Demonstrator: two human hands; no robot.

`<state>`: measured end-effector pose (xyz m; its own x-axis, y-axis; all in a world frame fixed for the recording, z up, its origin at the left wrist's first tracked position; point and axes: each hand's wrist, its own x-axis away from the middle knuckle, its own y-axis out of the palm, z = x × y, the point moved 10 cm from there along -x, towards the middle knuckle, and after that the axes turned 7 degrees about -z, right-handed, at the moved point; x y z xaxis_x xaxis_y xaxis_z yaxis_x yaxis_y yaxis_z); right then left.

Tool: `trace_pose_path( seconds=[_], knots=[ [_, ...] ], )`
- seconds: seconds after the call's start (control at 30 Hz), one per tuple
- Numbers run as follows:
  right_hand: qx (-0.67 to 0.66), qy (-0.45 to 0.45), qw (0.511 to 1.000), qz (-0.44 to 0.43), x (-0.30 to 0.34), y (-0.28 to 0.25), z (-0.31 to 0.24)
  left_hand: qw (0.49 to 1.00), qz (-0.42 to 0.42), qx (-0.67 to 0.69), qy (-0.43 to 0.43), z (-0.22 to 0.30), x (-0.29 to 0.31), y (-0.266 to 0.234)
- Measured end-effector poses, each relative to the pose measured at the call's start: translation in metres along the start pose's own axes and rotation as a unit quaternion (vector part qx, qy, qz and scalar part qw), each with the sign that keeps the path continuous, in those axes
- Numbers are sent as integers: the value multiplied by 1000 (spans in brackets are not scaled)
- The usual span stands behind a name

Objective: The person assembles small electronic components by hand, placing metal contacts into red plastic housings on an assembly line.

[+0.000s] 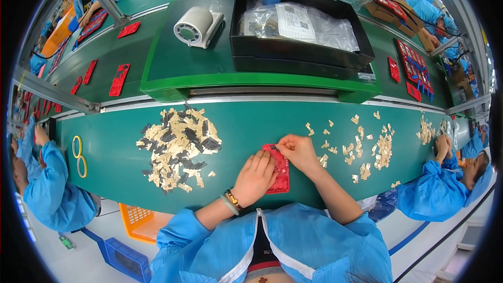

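the red case [281, 184] lies flat on the big green table [246, 120], close to the person's side. past it, up on a green stand [209, 81], sits a black box [293, 57]. a heap of tan and black bits [181, 149] is to the left. the left hand [255, 177] lies over the case's left side, back up, its long fingers straight and side by side; i can't tell if it grips. the right hand [298, 153] bends at the case's top end, fingertips close together; i can't tell if they pinch anything. small tan bits [384, 151] lie scattered to the right.
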<state>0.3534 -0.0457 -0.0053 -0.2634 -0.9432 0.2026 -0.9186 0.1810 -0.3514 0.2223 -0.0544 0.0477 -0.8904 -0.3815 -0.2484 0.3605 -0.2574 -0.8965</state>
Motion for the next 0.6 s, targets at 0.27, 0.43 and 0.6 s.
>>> trace_pose_path(
  seconds=[0.27, 0.43, 0.6],
  knots=[
    [-21, 26, 999, -16, -4, 2, 3, 1000, 0, 5, -8, -3, -1, -2],
    [-13, 53, 998, -30, -5, 6, 6, 1000, 3, 2, -6, -4, 1, -1],
    [43, 18, 999, -15, -1, 5, -1, 1000, -2, 1, -4, -2, 2, -1]
  ],
)
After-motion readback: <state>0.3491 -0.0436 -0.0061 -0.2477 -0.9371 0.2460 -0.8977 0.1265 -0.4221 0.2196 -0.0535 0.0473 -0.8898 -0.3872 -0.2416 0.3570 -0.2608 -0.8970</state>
